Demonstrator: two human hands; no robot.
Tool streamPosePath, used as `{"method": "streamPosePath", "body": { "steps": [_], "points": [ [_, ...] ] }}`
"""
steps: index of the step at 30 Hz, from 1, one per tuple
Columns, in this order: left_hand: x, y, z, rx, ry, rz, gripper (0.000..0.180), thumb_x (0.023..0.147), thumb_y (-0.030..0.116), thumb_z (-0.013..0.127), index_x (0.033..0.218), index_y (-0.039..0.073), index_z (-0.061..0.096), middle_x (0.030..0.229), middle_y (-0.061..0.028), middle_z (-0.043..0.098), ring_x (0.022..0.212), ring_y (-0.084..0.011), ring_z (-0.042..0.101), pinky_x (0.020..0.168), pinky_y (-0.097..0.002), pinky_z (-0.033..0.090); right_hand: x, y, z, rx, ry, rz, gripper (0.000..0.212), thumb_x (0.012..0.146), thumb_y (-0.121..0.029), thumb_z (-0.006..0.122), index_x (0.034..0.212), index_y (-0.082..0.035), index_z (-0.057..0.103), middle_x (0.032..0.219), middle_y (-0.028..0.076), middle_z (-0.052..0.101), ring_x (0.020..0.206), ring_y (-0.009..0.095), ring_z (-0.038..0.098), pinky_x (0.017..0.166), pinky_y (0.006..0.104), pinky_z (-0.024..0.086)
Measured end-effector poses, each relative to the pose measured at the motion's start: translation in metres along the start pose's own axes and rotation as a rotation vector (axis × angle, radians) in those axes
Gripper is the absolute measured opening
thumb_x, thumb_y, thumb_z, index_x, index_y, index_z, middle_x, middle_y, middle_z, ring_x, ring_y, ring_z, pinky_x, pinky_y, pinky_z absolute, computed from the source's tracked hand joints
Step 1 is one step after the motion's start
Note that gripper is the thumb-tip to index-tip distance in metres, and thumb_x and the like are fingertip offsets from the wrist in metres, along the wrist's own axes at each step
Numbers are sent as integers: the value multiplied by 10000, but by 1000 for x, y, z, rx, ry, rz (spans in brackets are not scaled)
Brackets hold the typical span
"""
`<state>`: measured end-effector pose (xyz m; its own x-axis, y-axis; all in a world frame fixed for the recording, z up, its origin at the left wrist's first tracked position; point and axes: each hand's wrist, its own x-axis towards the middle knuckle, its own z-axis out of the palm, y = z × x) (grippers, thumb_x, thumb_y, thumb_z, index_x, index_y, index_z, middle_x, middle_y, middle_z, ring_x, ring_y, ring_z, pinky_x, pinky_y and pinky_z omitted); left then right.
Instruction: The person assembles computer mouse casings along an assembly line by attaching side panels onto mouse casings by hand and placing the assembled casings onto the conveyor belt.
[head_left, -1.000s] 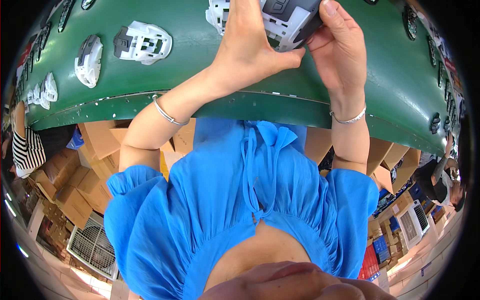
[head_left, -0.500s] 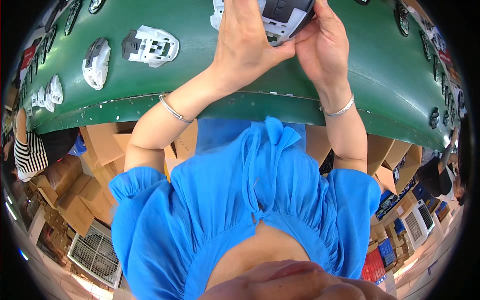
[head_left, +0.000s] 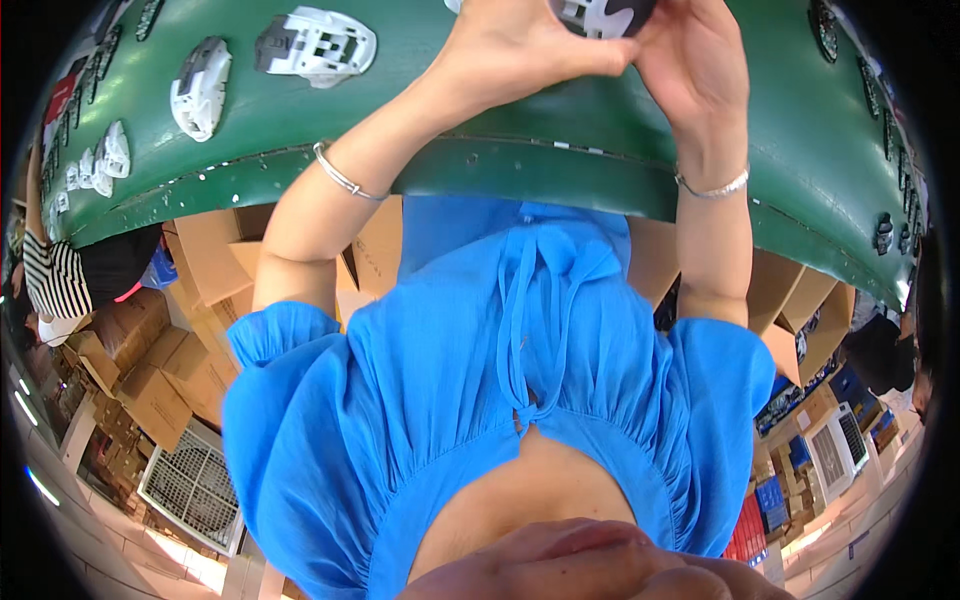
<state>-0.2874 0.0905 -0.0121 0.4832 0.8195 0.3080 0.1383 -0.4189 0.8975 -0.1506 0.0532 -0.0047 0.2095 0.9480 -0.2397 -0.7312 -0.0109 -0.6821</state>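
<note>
Between my two hands at the top edge is a white and dark grey plastic shell (head_left: 598, 16) with cut-outs, mostly outside the picture. My left hand (head_left: 512, 48) grips its left and near side, thumb stretched along the near edge. Around its right side my right hand (head_left: 692, 62) is closed, fingertips partly cut off by the frame. Left of my hands, a similar white and grey shell (head_left: 322, 46) lies on the green work surface (head_left: 420, 165), with another shell (head_left: 201, 88) beside it.
More white shells (head_left: 112, 152) line the surface at far left; dark parts (head_left: 824, 30) lie along its right side. Open cardboard boxes (head_left: 215, 260) and a grey fan unit (head_left: 195, 485) stand below. People sit at both sides, one in a striped sleeve (head_left: 55, 275).
Both hands and the held shell have shifted up, farther out of the picture, and my right hand slightly right. The whole table view has moved upward too.
</note>
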Motion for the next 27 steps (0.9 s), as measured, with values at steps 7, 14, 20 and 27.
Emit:
{"method": "streamPosePath", "body": {
  "steps": [7,14,20,27],
  "points": [
    [-2,1,-16,-807,-346,-343,832,636,131,783,1306,-18,311,1169,-170,452,1078,-275,496,974,-411,392,-6,-22,-34,-169,-253,-14,283,950,-209,490,1062,38,570,932,111,657,821,169,636,756,295,527],
    [-10,-26,-22,-1706,-736,-412,796,714,423,671,1316,-17,393,1137,-209,534,1045,-303,555,1056,-559,298,-12,-31,-37,-256,-235,-77,319,925,-250,537,1065,30,601,872,120,665,742,140,630,672,256,531],
    [-13,-11,-18,-537,-242,-273,1030,558,179,874,1356,-14,253,1227,-190,450,1113,-240,499,940,-356,436,-18,-36,-22,-451,-100,-113,325,892,-268,596,1077,-1,596,905,83,633,826,143,607,712,302,522],
    [-26,-8,-1,74,-269,145,1075,592,285,856,1421,15,227,1399,-215,311,1307,-346,321,1055,-413,320,14,-40,-50,-427,21,34,368,856,-144,641,1177,9,546,989,70,608,906,142,575,797,315,490]
  ]
}}
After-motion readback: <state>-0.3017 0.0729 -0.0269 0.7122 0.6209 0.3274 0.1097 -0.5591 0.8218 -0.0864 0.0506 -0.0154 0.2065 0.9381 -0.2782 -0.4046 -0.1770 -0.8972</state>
